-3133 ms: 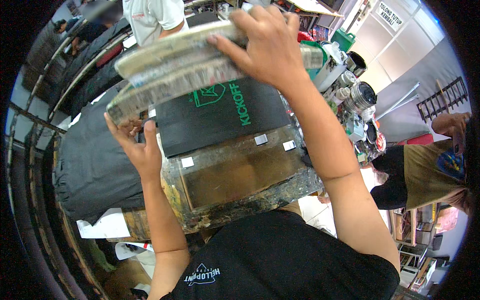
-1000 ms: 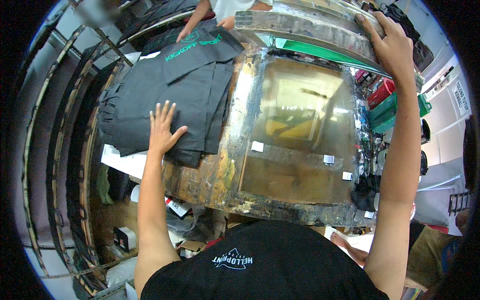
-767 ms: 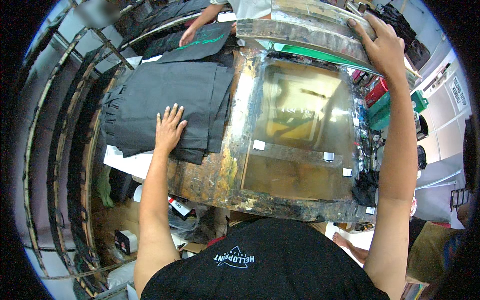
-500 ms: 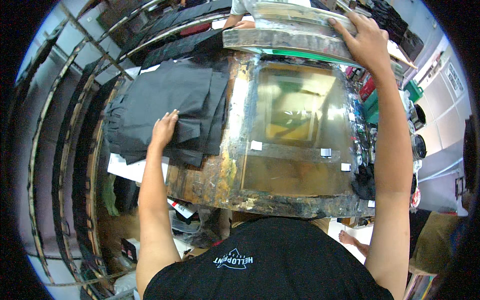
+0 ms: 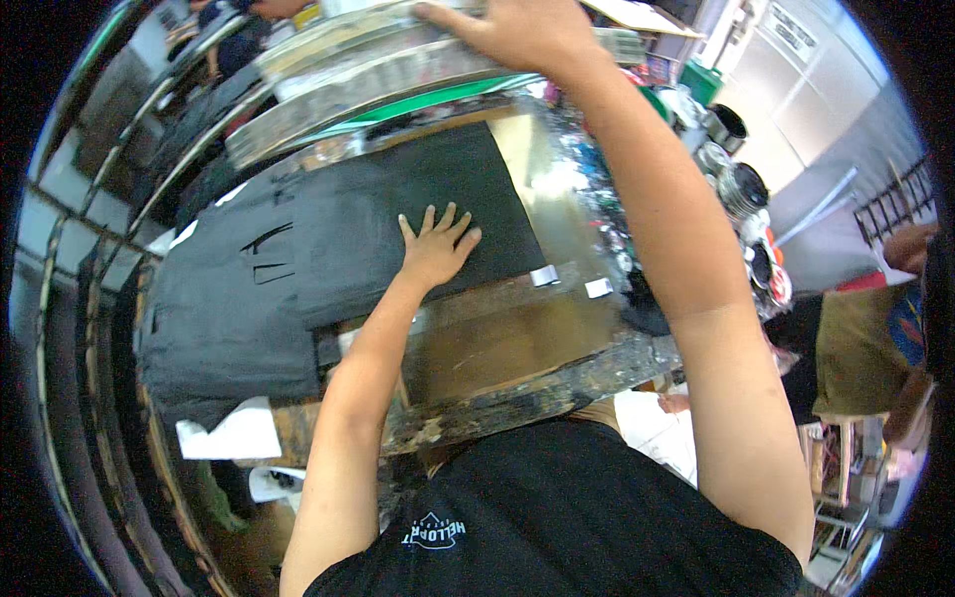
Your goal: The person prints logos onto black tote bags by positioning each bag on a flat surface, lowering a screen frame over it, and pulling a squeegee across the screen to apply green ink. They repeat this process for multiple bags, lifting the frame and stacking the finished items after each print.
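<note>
My left hand [image 5: 441,246] lies flat with spread fingers on a black fabric piece [image 5: 497,224]. That piece covers much of a glossy, yellowish-brown plate [image 5: 497,353] and reaches two small white tabs [image 5: 544,277] at its near right corner. To the left, its other end meets a pile of black fabric pieces [image 5: 219,308]. At the top, my right hand [image 5: 532,35] grips the upper edge of a raised wooden screen-printing frame [image 5: 348,97], thumb along the front; its other fingers are partly cut off. Green shows under the frame's lower bar.
Slatted racks [image 5: 85,328] stand along the left. Jars and cans [image 5: 743,189] crowd the right side of the stained worktable [image 5: 497,398]. White paper [image 5: 234,430] sticks out below the fabric pile. Another person [image 5: 846,348] is at the right, and one more [image 5: 239,45] at the far left.
My left hand has moved right from the pile, and a black fabric piece now covers much of the previously bare plate. My right hand still holds the frame up. The view has turned.
</note>
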{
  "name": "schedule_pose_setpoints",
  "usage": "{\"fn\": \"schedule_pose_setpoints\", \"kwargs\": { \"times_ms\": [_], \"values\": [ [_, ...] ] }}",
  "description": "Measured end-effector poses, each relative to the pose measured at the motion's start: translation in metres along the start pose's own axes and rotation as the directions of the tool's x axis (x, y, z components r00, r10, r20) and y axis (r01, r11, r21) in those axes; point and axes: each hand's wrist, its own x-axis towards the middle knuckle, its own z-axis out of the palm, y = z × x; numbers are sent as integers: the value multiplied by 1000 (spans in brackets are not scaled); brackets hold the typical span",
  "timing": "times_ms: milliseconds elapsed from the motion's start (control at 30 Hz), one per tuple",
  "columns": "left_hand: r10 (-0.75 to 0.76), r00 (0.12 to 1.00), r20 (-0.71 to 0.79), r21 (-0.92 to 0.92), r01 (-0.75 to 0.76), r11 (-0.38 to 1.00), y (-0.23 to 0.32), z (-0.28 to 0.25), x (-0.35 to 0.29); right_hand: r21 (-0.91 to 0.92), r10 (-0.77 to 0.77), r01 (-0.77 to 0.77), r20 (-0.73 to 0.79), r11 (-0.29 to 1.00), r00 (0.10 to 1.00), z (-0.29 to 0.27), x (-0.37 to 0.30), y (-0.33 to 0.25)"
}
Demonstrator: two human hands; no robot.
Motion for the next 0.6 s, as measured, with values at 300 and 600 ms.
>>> {"fn": "schedule_pose_setpoints", "kwargs": {
  "times_ms": [300,600],
  "values": [
    [176,981,-78,125,-166,978,70,49,65,41,-60,63,-61,997,996,14,3,13],
    [120,982,-148,80,-109,991,88,56,40,76,-94,98,-57,992,994,27,19,19]
  ]
}}
